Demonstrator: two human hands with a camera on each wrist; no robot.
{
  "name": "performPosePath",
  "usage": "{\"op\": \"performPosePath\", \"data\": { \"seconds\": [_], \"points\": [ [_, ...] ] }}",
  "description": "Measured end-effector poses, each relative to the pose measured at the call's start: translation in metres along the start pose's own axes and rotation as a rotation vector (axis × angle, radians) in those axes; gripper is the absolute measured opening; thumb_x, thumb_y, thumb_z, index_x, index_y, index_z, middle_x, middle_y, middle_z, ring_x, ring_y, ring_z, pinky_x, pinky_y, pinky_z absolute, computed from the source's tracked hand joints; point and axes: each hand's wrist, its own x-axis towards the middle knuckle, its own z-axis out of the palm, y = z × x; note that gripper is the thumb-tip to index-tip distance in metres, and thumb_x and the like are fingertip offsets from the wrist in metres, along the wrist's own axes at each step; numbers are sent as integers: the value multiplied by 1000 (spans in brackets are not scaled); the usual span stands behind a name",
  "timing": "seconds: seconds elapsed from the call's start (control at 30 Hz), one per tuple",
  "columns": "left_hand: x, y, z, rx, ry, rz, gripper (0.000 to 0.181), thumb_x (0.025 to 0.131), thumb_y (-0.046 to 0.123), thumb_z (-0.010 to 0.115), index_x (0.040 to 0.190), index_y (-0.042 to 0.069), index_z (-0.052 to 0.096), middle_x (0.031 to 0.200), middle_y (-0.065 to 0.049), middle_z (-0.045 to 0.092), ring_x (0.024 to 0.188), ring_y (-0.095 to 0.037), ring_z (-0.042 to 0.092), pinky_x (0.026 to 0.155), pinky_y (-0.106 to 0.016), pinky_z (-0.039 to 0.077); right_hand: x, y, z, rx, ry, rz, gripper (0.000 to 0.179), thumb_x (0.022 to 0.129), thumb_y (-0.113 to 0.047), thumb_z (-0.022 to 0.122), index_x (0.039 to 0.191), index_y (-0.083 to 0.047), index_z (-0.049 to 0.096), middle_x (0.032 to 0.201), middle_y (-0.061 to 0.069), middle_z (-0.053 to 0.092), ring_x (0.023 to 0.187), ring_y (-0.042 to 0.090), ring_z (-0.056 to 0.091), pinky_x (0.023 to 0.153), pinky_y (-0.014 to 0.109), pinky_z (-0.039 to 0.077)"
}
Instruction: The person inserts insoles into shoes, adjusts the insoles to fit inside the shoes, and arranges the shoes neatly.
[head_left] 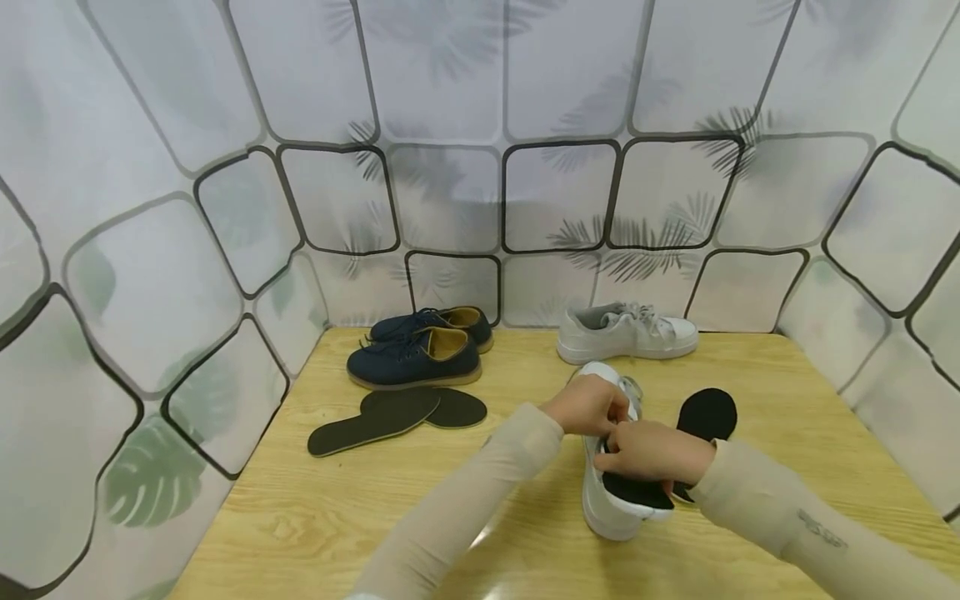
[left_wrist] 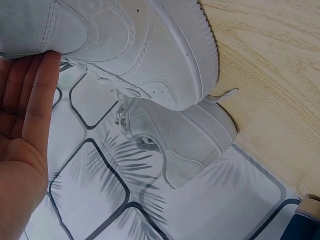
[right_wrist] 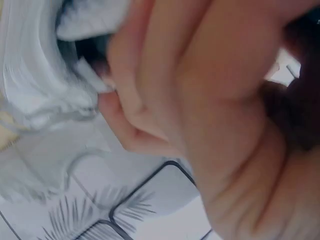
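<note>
A white sneaker (head_left: 609, 515) stands on the table with its heel toward me. My left hand (head_left: 592, 404) grips it at the tongue and collar; in the left wrist view the fingers (left_wrist: 36, 100) go behind the shoe's upper edge. My right hand (head_left: 651, 450) is over the shoe opening and holds a black insole (head_left: 637, 490), whose rear end sticks out over the heel. The insole's front part is hidden inside the shoe and under the hands. In the right wrist view the right hand (right_wrist: 220, 85) fills much of the picture, blurred.
Right of the shoe lies another black insole (head_left: 708, 414). A second white sneaker (head_left: 626, 333) stands at the back. Farther left are a pair of navy shoes (head_left: 412, 360) and two dark insoles (head_left: 375, 423), overlapping. Patterned curtains (head_left: 450, 192) enclose the wooden table (head_left: 360, 517).
</note>
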Motion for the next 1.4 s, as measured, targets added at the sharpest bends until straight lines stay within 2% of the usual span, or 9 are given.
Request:
{"op": "performPosePath", "data": {
  "seconds": [0.13, 0.23, 0.33, 0.6, 0.97, 1.1, 1.23, 1.3, 1.4],
  "points": [
    [-1, -1, 2, -17, 13, 2, 13, 77, 15, 76, 69, 17, 66, 61, 12, 54, 58, 0, 45, 55, -11, 34, 0, 9, 5, 62, 84, -133, 31, 88, -16, 58, 59, -15, 46, 56, -6, 38, 42, 7, 38, 43, 21, 32],
    [-1, -2, 2, -11, 25, 17, 12, 75, 17, 78, 69, 16, 67, 61, 12, 55, 58, 1, 45, 56, -11, 34, 1, 13, 8, 40, 154, -189, 38, 85, -10, 60, 55, -17, 38, 53, -10, 27, 47, 5, 26, 50, 21, 23],
    [-1, -3, 3, -12, 34, 33, 12, 75, 18, 78, 70, 16, 68, 61, 12, 55, 58, 1, 46, 56, -12, 34, 1, 14, 12, 2, 208, -173, 39, 83, -8, 60, 53, -17, 36, 53, -10, 25, 49, 6, 24, 52, 21, 21],
    [-1, -1, 1, -21, 27, 27, 11, 76, 19, 79, 72, 16, 69, 62, 12, 56, 58, 1, 46, 57, -12, 35, 2, 13, 22, -49, 322, -88, 37, 81, -7, 62, 51, -15, 42, 50, -8, 29, 47, 9, 31, 48, 22, 25],
    [-1, -2, 3, -38, 17, -1, 10, 79, 19, 79, 75, 16, 70, 64, 12, 59, 60, 3, 49, 59, -10, 36, 11, 26, 38, -122, 504, -88, 37, 80, -7, 63, 50, -12, 43, 54, 0, 41, 53, 14, 41, 48, 30, 36],
    [-1, -2, 3, -30, 14, -18, 11, 78, 20, 80, 75, 17, 69, 65, 13, 59, 61, 3, 49, 59, -10, 37, 12, 26, 37, -94, 470, -82, 35, 85, -10, 61, 54, -13, 44, 53, -3, 37, 51, 12, 39, 47, 27, 32],
    [-1, 2, 3, -39, -16, -50, 12, 80, 22, 79, 75, 18, 69, 66, 14, 59, 61, 2, 50, 58, -10, 37, 0, 14, 30, -88, 341, -88, 41, 95, -28, 58, 59, -13, 46, 48, -6, 33, 44, 10, 35, 44, 25, 26],
    [-2, 4, 2, -44, -27, -65, 12, 81, 22, 78, 74, 18, 69, 65, 14, 59, 61, 2, 50, 58, -10, 37, -9, 6, 26, -75, 258, -69, 46, 94, -42, 58, 60, -13, 47, 48, -5, 35, 43, 10, 34, 44, 25, 26],
    [-3, 4, 2, -44, -30, -80, 13, 83, 22, 76, 74, 19, 68, 65, 14, 58, 61, 1, 50, 59, -11, 38, -19, -3, 23, -50, 186, -43, 48, 89, -48, 63, 64, -7, 53, 55, 0, 41, 45, 13, 35, 45, 26, 28]
  ]
}}
